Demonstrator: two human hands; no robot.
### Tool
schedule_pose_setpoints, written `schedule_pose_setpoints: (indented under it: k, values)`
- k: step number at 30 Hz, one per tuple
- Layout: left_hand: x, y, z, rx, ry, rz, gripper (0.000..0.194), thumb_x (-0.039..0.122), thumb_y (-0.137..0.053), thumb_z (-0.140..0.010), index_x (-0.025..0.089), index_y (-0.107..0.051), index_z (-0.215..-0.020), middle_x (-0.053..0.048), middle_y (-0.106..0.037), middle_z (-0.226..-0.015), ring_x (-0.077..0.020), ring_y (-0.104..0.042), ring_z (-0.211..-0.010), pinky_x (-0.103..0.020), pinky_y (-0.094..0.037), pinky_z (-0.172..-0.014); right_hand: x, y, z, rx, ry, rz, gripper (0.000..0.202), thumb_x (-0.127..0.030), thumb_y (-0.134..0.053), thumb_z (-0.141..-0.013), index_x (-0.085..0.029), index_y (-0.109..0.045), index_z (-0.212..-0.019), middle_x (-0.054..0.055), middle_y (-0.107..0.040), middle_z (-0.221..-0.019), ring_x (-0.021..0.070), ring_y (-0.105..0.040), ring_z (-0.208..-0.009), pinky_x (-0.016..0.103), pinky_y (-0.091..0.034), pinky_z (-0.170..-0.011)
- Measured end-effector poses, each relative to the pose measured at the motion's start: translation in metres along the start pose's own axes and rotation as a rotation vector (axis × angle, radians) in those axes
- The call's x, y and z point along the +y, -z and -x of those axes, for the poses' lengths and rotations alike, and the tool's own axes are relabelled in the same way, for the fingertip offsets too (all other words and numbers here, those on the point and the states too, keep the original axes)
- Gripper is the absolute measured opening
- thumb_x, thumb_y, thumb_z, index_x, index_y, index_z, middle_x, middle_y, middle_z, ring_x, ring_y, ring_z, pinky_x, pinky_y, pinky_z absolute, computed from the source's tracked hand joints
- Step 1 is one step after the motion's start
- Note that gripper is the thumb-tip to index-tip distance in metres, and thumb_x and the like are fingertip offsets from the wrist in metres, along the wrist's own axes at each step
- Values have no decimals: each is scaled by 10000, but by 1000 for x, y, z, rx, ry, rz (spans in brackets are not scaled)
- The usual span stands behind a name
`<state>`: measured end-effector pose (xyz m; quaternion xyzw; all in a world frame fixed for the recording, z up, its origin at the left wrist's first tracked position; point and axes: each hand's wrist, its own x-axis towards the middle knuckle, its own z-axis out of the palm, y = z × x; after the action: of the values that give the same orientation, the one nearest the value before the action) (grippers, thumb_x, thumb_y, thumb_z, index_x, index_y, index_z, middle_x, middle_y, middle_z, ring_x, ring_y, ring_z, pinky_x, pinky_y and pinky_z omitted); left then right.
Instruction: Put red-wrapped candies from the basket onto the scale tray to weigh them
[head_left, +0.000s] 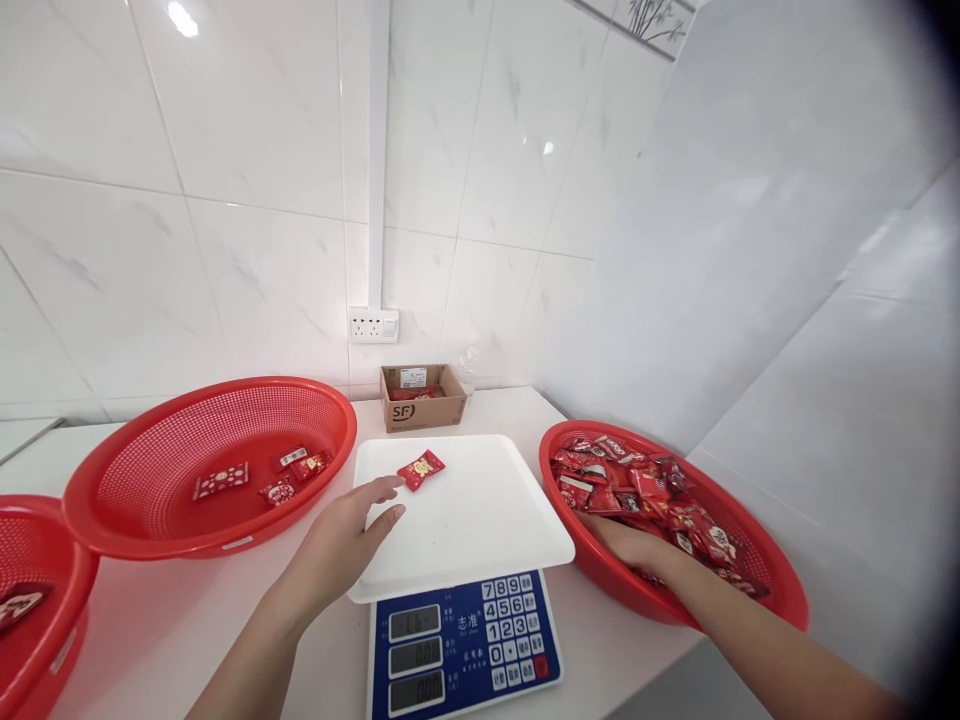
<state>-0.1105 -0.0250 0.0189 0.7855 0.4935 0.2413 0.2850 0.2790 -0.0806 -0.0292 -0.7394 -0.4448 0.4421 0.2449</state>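
While scale (480, 525) stands on white table (504, 410) — marbled tile wall (262, 280) behind.

1. One camera, worn on the person's head, looks forward and down across a white table (150, 640) toward a tiled wall (277, 250).
2. It sits above and behind the left hand (341, 535) and right hand (630, 548), whose arms enter from the bottom edge.
3. The scale (472, 540) stands close, low in the middle; the small carton (442, 412) lies farther off, near the wall.
4. Its field is wide, with darkness at the right-hand corners.
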Motion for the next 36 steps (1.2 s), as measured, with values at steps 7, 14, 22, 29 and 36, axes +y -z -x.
schedule_pose_setpoints:
  k: [7, 14, 22, 29, 36]
  values:
    - [1, 0, 1, 0, -11, 3, 410, 460, -394, -880, 265, -559, -1201, -33, -624, -1205, -235, -567, -1106, -342, -471, -882, -6, 2, 6, -112, -140, -169, 477, -332, -622, -766, -210, -574, -1225, 111, -657, -1163, 273, -633, -1027, 415, -504, -885]
    - [2, -1, 4, -14, -18, 16, 416, 471, -402, -878, 268, -548, -1211, -37, -624, -1200, -234, -561, -1114, -346, -462, -895, -21, -6, 12, -137, -201, -306, 647, -442, -604, -798, -235, -385, -1370, 125, -589, -1264, 264, -618, -1061, 422, -528, -853]
    - [4, -2, 3, -20, -11, 23, 417, 480, -393, -877, 273, -552, -1203, -44, -626, -1188, -245, -563, -1109, -359, -463, -889, -21, -3, 11, -169, -128, -370, 571, -609, -493, -816, -235, -531, -1245, 98, -580, -1283, 248, -564, -1145, 398, -470, -941]
    - [4, -3, 3, -21, -24, 11, 425, 475, -398, -870, 257, -565, -1195, -54, -635, -1178, -250, -572, -1096, -357, -469, -880, -9, 2, 3, -15, -124, -260, 711, -604, -575, -766, -266, -388, -1363, 46, -278, -1505, 243, -339, -1334, 389, -417, -1003]
    - [6, -2, 3, -34, -14, 9, 427, 477, -396, -872, 257, -555, -1202, -47, -620, -1207, -246, -552, -1127, -360, -461, -901, -15, 1, 7, 18, -77, -221, 354, -394, -556, -817, -231, -605, -1128, 63, -627, -1222, 240, -618, -1054, 376, -499, -900]
